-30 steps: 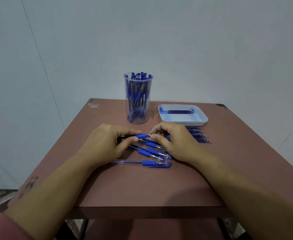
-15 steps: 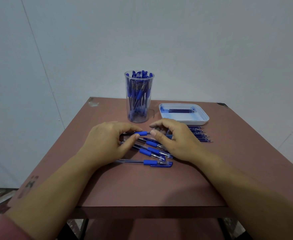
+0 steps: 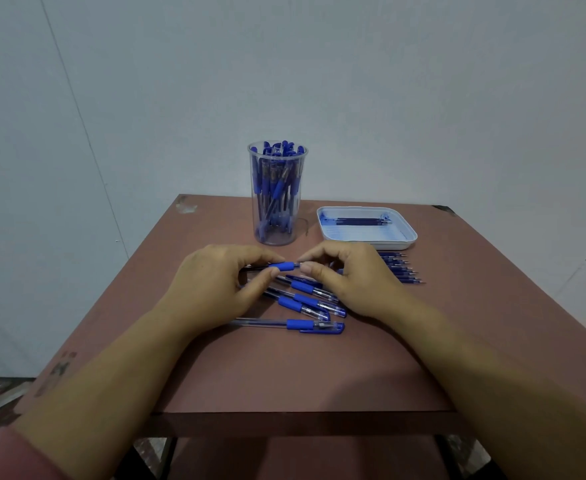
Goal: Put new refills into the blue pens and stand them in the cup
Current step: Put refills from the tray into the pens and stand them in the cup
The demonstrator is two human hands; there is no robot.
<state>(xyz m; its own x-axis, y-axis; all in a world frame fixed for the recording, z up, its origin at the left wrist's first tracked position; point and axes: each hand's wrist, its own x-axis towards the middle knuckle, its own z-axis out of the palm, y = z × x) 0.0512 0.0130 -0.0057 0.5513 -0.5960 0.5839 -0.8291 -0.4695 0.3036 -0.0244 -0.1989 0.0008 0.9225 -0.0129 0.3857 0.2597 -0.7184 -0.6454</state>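
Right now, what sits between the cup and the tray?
Nothing. In the head view, only bare table separates the cup from the tray.

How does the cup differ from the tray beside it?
The cup is tall, round and clear; the tray is low, squarish and white. The cup is crowded with upright blue pens; the tray holds a few dark refills lying flat. Both stand at the table's far side.

Brown table point(image 3: 284, 375) carries: clear cup point(image 3: 276, 240) beyond the left hand point(image 3: 215, 289); white tray point(image 3: 371, 242) beyond the right hand point(image 3: 350, 282); refills point(image 3: 402, 268) just right of it; loose pens point(image 3: 298, 323) beneath both hands.
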